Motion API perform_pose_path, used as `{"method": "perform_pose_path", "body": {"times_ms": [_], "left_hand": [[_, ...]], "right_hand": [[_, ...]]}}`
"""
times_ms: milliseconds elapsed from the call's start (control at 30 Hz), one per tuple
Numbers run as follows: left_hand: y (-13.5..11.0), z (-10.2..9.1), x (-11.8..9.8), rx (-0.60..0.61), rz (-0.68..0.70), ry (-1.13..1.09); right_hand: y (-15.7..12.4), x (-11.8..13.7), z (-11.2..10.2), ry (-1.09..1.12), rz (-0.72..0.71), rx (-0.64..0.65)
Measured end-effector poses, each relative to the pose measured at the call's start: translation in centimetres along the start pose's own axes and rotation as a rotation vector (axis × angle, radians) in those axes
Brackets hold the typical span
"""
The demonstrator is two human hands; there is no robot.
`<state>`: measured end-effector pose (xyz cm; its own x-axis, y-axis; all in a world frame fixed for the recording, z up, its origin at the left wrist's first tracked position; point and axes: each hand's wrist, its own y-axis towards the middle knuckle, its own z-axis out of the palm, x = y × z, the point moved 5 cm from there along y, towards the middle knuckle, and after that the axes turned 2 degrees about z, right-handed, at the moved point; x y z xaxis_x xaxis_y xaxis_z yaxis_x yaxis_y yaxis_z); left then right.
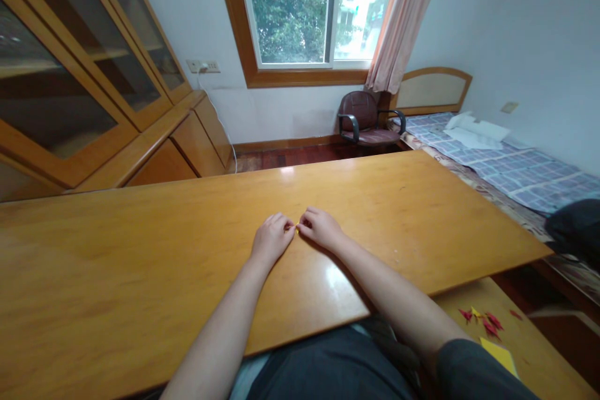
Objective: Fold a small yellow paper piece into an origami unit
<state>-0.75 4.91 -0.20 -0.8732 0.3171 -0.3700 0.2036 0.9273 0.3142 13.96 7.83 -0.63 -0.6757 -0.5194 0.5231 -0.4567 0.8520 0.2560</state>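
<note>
Both my hands meet above the middle of the wooden desk (187, 262). Pinched between their fingertips is a small yellow piece of paper (297, 230), mostly hidden by the fingers, so its shape is hard to make out. My left hand (273, 237) has thumb and forefinger closed on its left side. On the other side, my right hand (321, 228) grips it the same way, with the fingers curled in. The wrists rest close to the desk top.
Several small red folded paper shapes (491, 324) and a yellow one (475, 312) lie on a lower wooden surface at right, near a yellow paper sheet (500, 357). Beyond the desk stand a brown armchair (359, 115), a bed (529, 169) and a glass-door cabinet (107, 75).
</note>
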Motion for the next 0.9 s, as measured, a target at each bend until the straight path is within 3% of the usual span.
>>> {"method": "perform_pose_path", "body": {"times_ms": [533,900], "left_hand": [[-0.23,0.82,-0.94,0.002,-0.047,0.169],[-0.28,0.11,-1.06,-0.024,-0.080,0.154]], "right_hand": [[0.04,0.17,0.00,-0.018,0.008,0.021],[0.05,0.01,-0.32,0.043,0.057,0.011]]}}
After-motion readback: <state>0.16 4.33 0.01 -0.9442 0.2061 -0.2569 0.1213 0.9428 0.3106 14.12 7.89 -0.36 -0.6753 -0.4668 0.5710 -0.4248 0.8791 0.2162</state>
